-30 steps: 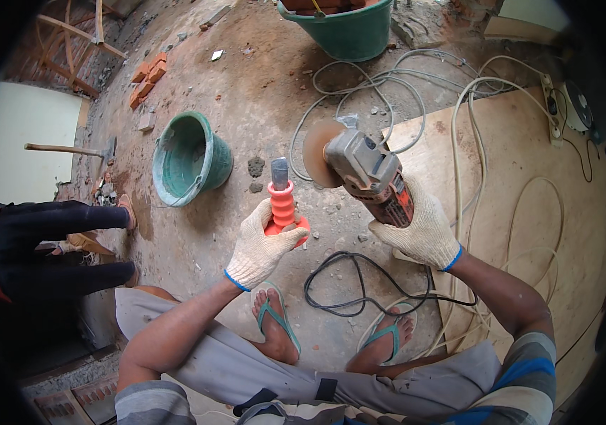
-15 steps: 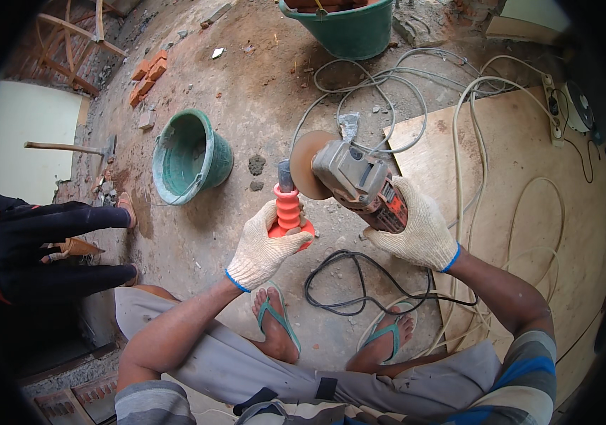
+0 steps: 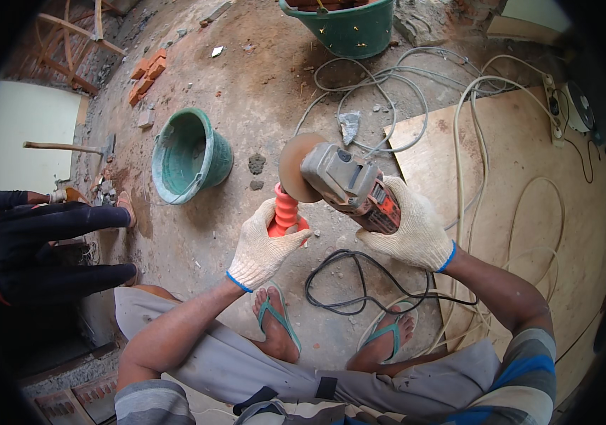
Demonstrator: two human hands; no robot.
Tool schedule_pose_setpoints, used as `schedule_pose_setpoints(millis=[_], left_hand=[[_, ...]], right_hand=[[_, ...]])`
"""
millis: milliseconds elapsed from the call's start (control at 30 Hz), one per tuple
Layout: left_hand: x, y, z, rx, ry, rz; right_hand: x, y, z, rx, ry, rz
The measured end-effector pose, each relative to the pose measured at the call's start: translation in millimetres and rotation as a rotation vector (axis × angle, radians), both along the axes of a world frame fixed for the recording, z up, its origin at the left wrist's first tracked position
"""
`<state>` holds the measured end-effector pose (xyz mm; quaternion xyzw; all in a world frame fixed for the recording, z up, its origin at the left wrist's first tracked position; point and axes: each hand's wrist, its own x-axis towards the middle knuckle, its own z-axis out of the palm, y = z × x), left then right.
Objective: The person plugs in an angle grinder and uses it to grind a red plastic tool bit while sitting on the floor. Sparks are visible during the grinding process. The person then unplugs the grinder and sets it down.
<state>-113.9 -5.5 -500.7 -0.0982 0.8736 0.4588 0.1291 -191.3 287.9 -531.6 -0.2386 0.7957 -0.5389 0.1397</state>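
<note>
My left hand point(image 3: 257, 244), in a white knit glove, is closed round the flared base of a chisel's orange ribbed handguard point(image 3: 286, 209). In my gloved right hand point(image 3: 412, 223) is the body of an angle grinder point(image 3: 345, 173), gripped from the right side. Its brown disc point(image 3: 294, 170) lies over the chisel's upper end, so the metal tip is hidden. Whether disc and metal touch cannot be made out. Small bright sparks point(image 3: 322, 30) show against the far bucket. Below my hands, a black cable point(image 3: 359, 283) is coiled on the floor.
A green bucket point(image 3: 207, 159) stands left, another point(image 3: 359, 35) at the far side. Grey cables point(image 3: 416, 92) loop across the floor onto a plywood sheet point(image 3: 529, 212) at right, near a power strip point(image 3: 552, 106). A person in dark trousers point(image 3: 69, 223) bends over at left. Bricks point(image 3: 148, 74) lie beyond.
The grinder has shifted slightly left, and its disc now covers the metal end that stuck out above the orange guard. The bending person's arm has moved up.
</note>
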Motion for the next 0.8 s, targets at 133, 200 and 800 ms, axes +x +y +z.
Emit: schedule_pose_setpoints(millis=[133, 200, 800], left_hand=[[0.8, 0.0, -0.9, 0.010, -0.021, 0.026], [1.0, -0.8, -2.3, 0.000, 0.007, 0.011], [0.5, 0.1, -0.9, -0.014, 0.041, -0.004]], right_hand=[[-0.2, 1.3, -1.9, 0.034, -0.100, -0.014], [0.7, 1.3, -3.4, -0.011, -0.135, -0.038], [1.0, 6.9, -5.6, 0.056, -0.102, -0.047]])
